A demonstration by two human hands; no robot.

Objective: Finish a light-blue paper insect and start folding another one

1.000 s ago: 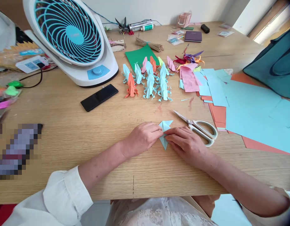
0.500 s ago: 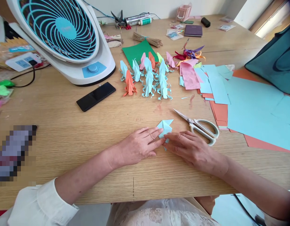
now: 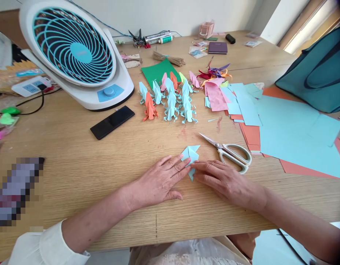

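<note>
A small folded light-blue paper (image 3: 190,153) lies on the wooden table in front of me. My left hand (image 3: 161,178) rests flat with its fingers apart, the fingertips on the paper's left and middle. From the right, my right hand (image 3: 226,182) touches the paper's lower right edge; its fingers are together and bent, and the thumb is hidden, so a grip cannot be made out. Scissors (image 3: 233,154) with pale handles lie just beyond my right hand. Several folded paper figures (image 3: 171,105), mostly light blue, stand in rows farther back.
A fan (image 3: 81,55) stands at the back left, with a black phone (image 3: 112,122) before it. Light-blue sheets (image 3: 291,132) and orange ones lie at the right, near a teal bag (image 3: 318,70). A green sheet (image 3: 149,71) lies behind the figures.
My left thumb has spread away from the fingers, and the left fingers lie farther over the paper. The whole view has shifted slightly, with the table lower in it.
</note>
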